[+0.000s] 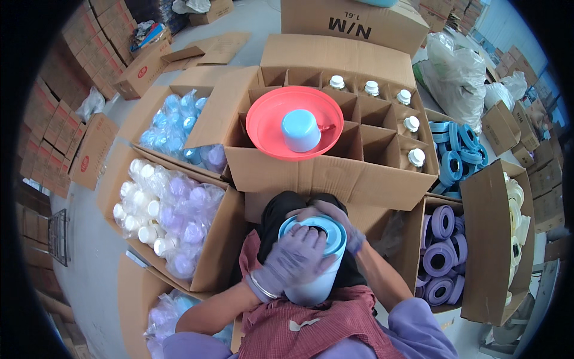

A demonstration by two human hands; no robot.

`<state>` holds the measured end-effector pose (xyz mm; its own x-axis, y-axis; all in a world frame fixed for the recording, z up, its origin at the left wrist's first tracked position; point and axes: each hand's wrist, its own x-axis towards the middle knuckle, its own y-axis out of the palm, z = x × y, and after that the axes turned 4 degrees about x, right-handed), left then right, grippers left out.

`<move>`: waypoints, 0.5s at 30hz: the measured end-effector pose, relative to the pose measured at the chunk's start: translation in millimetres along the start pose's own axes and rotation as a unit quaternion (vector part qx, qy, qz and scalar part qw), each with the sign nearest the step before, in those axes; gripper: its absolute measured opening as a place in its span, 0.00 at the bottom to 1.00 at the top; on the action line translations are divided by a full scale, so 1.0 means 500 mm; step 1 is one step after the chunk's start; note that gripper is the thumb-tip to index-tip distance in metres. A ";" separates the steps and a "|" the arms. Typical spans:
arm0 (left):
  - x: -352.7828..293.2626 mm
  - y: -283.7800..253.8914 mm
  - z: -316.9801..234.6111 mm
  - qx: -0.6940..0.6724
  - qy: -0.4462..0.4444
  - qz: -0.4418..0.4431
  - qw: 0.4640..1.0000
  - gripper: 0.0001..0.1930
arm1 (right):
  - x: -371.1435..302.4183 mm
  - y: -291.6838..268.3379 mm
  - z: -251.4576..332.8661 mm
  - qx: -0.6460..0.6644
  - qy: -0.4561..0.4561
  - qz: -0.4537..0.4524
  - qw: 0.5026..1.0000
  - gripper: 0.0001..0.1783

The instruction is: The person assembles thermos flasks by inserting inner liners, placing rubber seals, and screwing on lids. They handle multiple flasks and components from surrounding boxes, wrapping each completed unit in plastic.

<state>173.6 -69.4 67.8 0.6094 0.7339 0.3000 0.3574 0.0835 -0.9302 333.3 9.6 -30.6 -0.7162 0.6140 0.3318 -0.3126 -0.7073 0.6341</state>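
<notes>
On my lap stands a light blue cylindrical container (311, 292), gripped between my two gloved hands. A light blue ring (338, 236) with a dark round hole sits on its top. My left hand (293, 260) is bent over the near left of the ring, fingertips at the hole's edge. Curled round the ring's far right side is my right hand (341, 220). In front, a red round tray (263, 128) rests on a divided cardboard box (281, 173). A light blue cup-shaped piece (302, 128) lies in the tray, beside a small red piece.
Several white-capped bottles (416, 157) stand in the divided box's right compartments. Left, a box (209, 251) holds bagged white and purple caps; blue caps (173, 125) lie behind. Right are purple rings (439, 260), blue rings (460, 152) and an open box flap (484, 239).
</notes>
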 end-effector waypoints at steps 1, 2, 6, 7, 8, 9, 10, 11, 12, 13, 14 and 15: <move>-0.009 0.013 0.049 -0.094 0.038 -0.061 0.993 0.18 | -0.016 0.002 0.005 -0.011 0.013 -0.044 0.999 0.27; -0.012 0.028 0.114 -0.212 0.057 -0.042 0.975 0.16 | -0.051 0.036 0.019 -0.147 0.025 -0.164 0.975 0.25; -0.004 0.112 0.164 -0.356 -0.105 -0.040 0.928 0.20 | -0.105 0.228 0.137 -0.664 -0.067 -0.080 0.740 0.28; -0.001 0.147 0.146 -0.568 -0.139 -0.070 0.808 0.20 | -0.125 0.277 0.148 -0.707 -0.042 -0.052 0.704 0.30; 0.004 0.163 0.115 -0.513 -0.110 -0.072 0.848 0.21 | -0.136 0.302 0.164 -0.734 -0.063 -0.002 0.677 0.31; 0.008 0.179 0.085 -0.461 -0.076 -0.074 0.881 0.23 | -0.149 0.326 0.180 -0.760 -0.078 0.046 0.643 0.32; -0.006 0.202 0.057 -0.476 -0.124 -0.092 0.866 0.23 | -0.163 0.349 0.195 -0.785 -0.010 0.007 0.620 0.32; -0.031 0.209 0.062 -0.413 -0.096 -0.048 0.904 0.22 | -0.177 0.371 0.206 -0.802 0.058 -0.031 0.593 0.32; -0.051 0.214 0.063 -0.349 -0.060 -0.008 0.935 0.20 | -0.190 0.385 0.213 -0.815 0.126 -0.071 0.561 0.33; -0.068 0.192 0.059 -0.296 -0.025 0.011 0.955 0.20 | -0.191 0.370 0.213 -0.789 0.183 -0.174 0.560 0.33; -0.059 0.094 0.025 -0.318 -0.053 0.136 0.937 0.20 | -0.203 0.332 0.213 -0.737 0.187 -0.258 0.596 0.30; -0.058 0.007 -0.001 -0.333 -0.081 0.258 0.903 0.20 | -0.216 0.286 0.208 -0.679 0.187 -0.336 0.626 0.27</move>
<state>157.4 -90.8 55.9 0.7236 0.6533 -0.2227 0.4352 -0.6822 -0.5875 430.8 -121.4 96.9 -0.1559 0.9870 -0.0388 -0.6821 -0.1360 -0.7185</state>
